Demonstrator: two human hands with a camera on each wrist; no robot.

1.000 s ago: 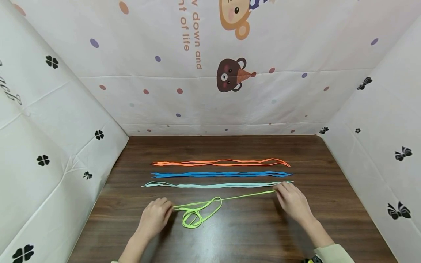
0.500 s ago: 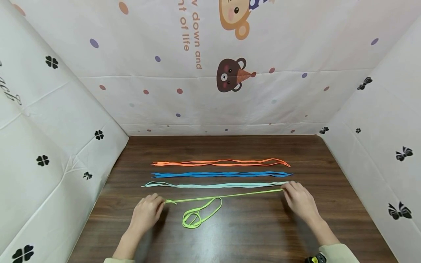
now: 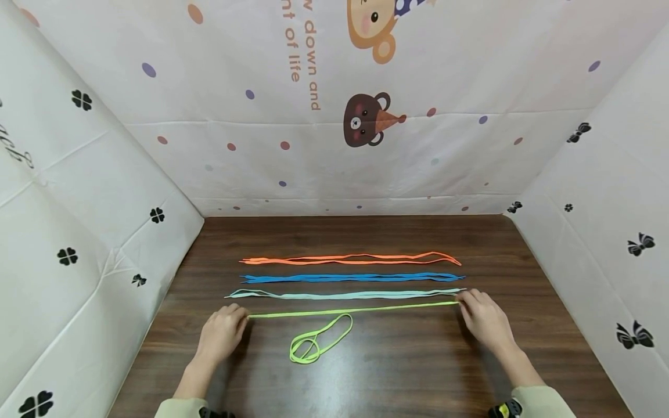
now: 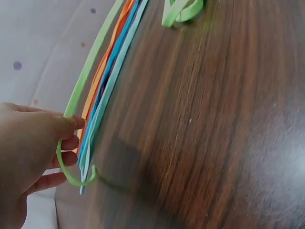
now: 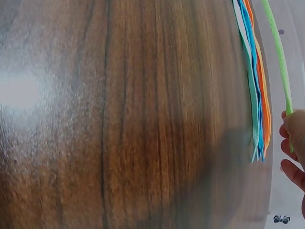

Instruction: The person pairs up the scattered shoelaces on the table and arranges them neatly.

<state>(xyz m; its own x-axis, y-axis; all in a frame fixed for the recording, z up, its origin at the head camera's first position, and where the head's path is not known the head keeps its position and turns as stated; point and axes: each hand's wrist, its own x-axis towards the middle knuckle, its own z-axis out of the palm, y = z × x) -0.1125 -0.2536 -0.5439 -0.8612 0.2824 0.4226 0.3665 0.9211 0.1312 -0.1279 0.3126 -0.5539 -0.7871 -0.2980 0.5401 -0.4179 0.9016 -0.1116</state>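
A lime green flat cord [image 3: 355, 310] stretches nearly straight between both hands in the head view. My left hand [image 3: 222, 333] pinches it between thumb and index finger; in the left wrist view a short tail of the cord [image 4: 71, 177] curls below the fingers. At the other side, my right hand [image 3: 486, 319] pinches the cord near its right end. A loose looped stretch of lime green cord [image 3: 308, 348] lies on the table below the taut part. Just beyond the taut cord lies a pale turquoise cord bundle [image 3: 340, 295], close to my right fingertips.
Farther back, a blue cord bundle [image 3: 350, 277] and an orange cord bundle [image 3: 345, 259] lie roughly parallel on the dark wooden table [image 3: 397, 371]. White printed cloth [image 3: 449, 162] stands at the back and both sides of the table.
Both hands have moved apart, the left one leftward and slightly farther back, the right one rightward. The lime green cord between them has drawn straight, while the loops on the table stayed put.
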